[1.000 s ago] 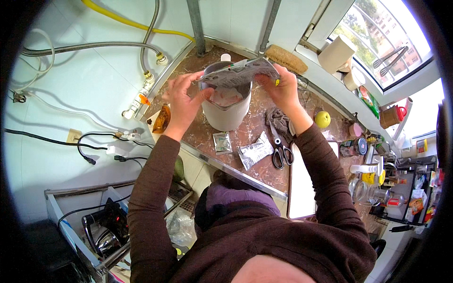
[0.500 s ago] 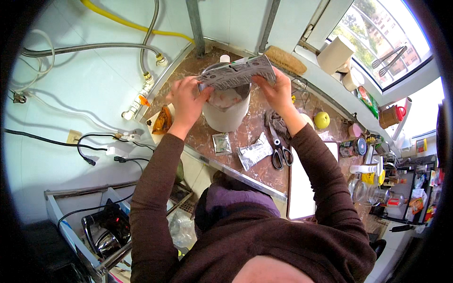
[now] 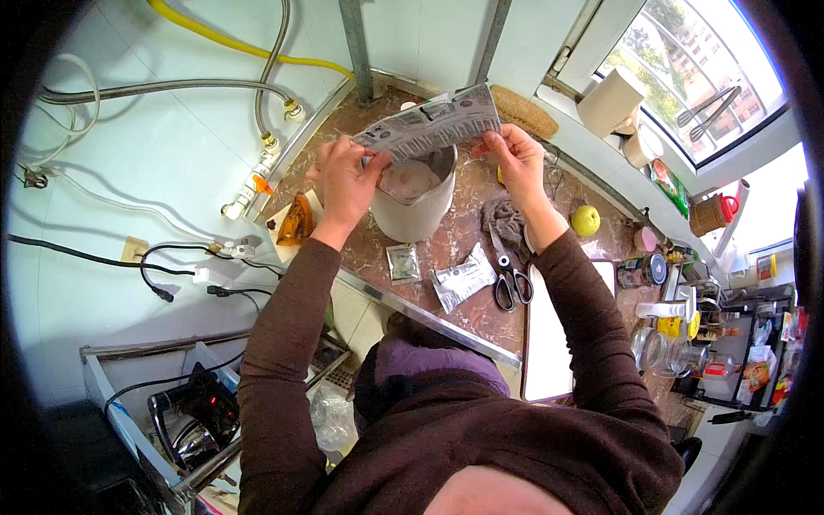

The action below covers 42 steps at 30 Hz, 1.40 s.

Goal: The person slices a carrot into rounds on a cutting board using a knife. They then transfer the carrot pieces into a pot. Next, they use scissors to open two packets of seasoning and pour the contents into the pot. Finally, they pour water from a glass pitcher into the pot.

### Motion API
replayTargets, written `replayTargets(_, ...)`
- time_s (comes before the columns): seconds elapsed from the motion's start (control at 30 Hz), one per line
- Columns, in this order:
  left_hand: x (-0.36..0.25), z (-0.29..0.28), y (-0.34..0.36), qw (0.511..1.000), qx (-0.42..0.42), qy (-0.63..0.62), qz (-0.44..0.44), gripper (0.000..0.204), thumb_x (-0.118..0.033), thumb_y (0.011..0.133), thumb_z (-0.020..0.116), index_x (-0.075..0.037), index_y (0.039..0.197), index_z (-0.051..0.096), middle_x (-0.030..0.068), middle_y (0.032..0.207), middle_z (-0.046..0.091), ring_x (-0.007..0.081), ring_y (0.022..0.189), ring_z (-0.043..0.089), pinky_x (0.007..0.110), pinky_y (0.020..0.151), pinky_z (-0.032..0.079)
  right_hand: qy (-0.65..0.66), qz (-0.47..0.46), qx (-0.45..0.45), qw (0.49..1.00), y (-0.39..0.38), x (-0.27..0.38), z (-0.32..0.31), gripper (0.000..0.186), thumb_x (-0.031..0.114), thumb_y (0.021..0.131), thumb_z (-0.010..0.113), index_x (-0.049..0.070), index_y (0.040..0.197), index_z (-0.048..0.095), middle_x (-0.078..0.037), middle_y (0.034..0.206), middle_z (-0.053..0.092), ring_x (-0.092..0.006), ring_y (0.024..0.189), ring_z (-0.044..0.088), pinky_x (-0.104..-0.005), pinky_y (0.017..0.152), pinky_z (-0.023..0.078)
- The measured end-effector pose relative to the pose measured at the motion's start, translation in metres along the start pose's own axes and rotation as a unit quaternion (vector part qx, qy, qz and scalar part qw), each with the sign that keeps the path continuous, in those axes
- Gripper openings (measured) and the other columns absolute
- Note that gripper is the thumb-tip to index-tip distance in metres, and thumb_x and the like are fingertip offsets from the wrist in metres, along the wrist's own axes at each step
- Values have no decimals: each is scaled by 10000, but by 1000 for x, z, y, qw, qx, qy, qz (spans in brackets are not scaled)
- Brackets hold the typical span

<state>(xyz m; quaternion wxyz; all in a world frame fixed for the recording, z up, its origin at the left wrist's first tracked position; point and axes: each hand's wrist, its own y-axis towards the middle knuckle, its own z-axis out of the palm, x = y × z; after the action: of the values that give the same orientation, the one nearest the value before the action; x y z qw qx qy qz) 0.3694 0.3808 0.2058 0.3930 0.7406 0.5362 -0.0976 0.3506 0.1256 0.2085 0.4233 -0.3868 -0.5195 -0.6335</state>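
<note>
A grey printed packet [image 3: 429, 126] is stretched between my two hands above a tall pale container [image 3: 414, 216] on the brown counter. My left hand [image 3: 345, 180] grips the packet's left end, thumb in front. With thumb and fingers, my right hand [image 3: 518, 165] pinches its right end. Pale pinkish contents [image 3: 407, 178] show inside the container; the packet hides part of its far rim. Nearer me lie a small square sachet [image 3: 403, 263], a crumpled silver packet [image 3: 465, 276] and black-handled scissors [image 3: 513, 287]. A grey cloth [image 3: 503, 225] lies below my right hand.
A white board [image 3: 551, 343] lies under my right forearm. Farther right are a yellow-green apple [image 3: 585, 221], a dark-lidded jar [image 3: 642, 269] and several bottles. An orange-brown item [image 3: 295, 221] rests left of the container. A loofah-like brown pad [image 3: 524, 112] lies by the window sill.
The packet has been raised and tilted slightly, showing more of the container's contents. My right hand has moved a little right and nearer me, to the packet's outer edge.
</note>
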Motion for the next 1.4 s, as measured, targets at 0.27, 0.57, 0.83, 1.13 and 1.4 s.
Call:
replayTargets(0.27, 13, 19, 0, 990, -90, 29, 106, 284, -306, 757, 714, -24, 751, 678, 75, 1038, 586, 278, 1034, 438, 403, 885, 319, -114, -71, -35, 990, 12, 11, 7, 97, 90, 909, 585, 3, 875, 611, -7, 732, 636, -60, 664, 566, -212, 622, 453)
replayTargets(0.57, 13, 19, -2, 992, -80, -6, 99, 303, -316, 765, 712, -14, 790, 703, 120, 1106, 593, 290, 1075, 427, 383, 909, 334, -202, -76, -38, 976, 18, 32, 18, 67, 54, 887, 590, 3, 852, 616, -10, 710, 628, -58, 670, 568, -208, 637, 452)
replayTargets(0.83, 21, 23, -2, 996, -50, -12, 73, 296, -310, 769, 714, -26, 854, 713, 131, 1073, 607, 305, 1084, 415, 390, 935, 334, -166, -94, -47, 980, 24, 28, 22, 53, 60, 880, 610, 11, 864, 624, -1, 693, 625, -50, 659, 569, -206, 632, 453)
replayTargets(1.13, 11, 18, -4, 995, -54, -40, 73, 241, -267, 763, 718, -57, 881, 707, 89, 1020, 615, 282, 1050, 417, 372, 908, 346, -157, -80, -43, 983, 22, 27, 24, 69, 76, 886, 612, 8, 875, 614, 1, 684, 613, -48, 664, 574, -204, 628, 455)
replayTargets(1.4, 4, 14, -9, 993, -83, 10, 78, 245, -298, 776, 702, -65, 850, 707, 91, 1019, 613, 290, 1038, 438, 426, 867, 346, -192, -111, -68, 973, 15, 30, 24, 117, 97, 887, 610, 1, 825, 589, -12, 663, 608, -58, 621, 540, -220, 590, 441)
